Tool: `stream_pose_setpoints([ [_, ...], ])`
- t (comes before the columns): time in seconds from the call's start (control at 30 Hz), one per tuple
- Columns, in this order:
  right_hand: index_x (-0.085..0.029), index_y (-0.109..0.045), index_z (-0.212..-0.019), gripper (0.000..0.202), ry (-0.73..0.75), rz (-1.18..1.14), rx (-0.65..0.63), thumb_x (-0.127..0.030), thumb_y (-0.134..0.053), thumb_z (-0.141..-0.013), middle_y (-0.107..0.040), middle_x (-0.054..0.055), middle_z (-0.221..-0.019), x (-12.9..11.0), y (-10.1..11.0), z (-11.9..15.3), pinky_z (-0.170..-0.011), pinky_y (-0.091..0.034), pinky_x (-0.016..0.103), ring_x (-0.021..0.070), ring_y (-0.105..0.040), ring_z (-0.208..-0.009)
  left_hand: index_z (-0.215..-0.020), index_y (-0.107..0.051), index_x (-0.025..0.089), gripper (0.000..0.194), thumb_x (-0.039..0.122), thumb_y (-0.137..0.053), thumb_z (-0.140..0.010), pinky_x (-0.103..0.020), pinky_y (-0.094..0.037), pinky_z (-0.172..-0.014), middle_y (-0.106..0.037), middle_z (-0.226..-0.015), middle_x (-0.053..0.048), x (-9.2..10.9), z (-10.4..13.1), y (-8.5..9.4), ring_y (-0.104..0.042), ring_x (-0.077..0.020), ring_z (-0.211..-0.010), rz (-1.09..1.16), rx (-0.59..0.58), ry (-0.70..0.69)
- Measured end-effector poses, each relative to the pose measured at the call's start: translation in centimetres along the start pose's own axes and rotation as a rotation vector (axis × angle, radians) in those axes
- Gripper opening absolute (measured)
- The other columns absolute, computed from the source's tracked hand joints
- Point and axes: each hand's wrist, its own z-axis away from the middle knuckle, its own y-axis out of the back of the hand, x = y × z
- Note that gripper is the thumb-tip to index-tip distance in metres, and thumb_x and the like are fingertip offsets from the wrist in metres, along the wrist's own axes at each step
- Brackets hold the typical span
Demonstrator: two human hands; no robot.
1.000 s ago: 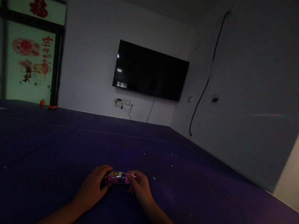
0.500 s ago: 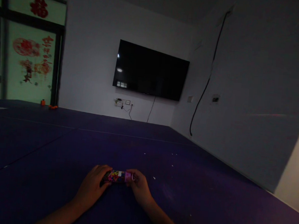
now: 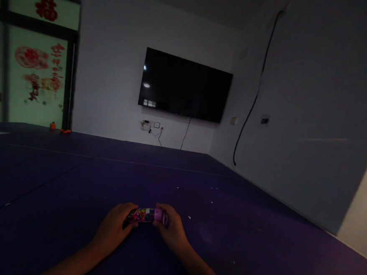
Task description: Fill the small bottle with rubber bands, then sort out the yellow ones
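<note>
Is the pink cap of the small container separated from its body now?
No, the pink cap sits joined to the clear body between both hands.

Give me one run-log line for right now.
left hand: grips container's clear end | right hand: grips its pink cap | container: lying sideways, colourful contents | screen: dark

A wide, flat black television (image 3: pixel 185 86) hangs on the dim, pale grey wall (image 3: pixel 109 78). Below it sit small white rectangular wall sockets (image 3: pixel 156 125) with thin dark cables. Left of it stands a dark-framed glass door (image 3: pixel 35 74) with red decorations; right of it, a long black cable (image 3: pixel 251 104) dangles above the dark purple, seamed surface (image 3: pixel 105 182).
</note>
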Motion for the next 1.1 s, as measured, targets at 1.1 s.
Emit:
stream_pose_setpoints([
  [1.1,-0.021,-0.055,-0.121,0.063,-0.150,-0.296,-0.045,-0.051,-0.073,-0.070,-0.063,0.011,-0.111,0.42,0.35,-0.10,-0.086,-0.049,0.039,0.0245,-0.062,-0.099,-0.110,-0.059,0.025,0.037,0.022,-0.065,-0.073,-0.043,-0.050,-0.085,-0.067,-0.108,-0.005,0.16,-0.10,-0.14,-0.063,-0.0258,-0.097,0.021,0.040,0.027],
])
